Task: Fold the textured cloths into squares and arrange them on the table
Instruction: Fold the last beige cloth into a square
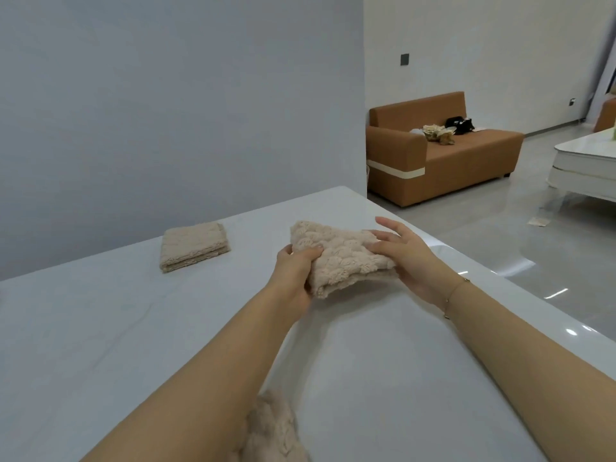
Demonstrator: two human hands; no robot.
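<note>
Left grip [295, 271] pinches cloth [336, 258]; right grip [405, 253] flat near table [466, 278] edge.

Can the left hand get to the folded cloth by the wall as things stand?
Probably not yet: the table between them looks bare, but the left hand grips the beige cloth and must release it before reaching the folded cloth.

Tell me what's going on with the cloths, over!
Left hand grips cloth; right hand open against it. Folded cloth on table. Nothing blocking.
</note>
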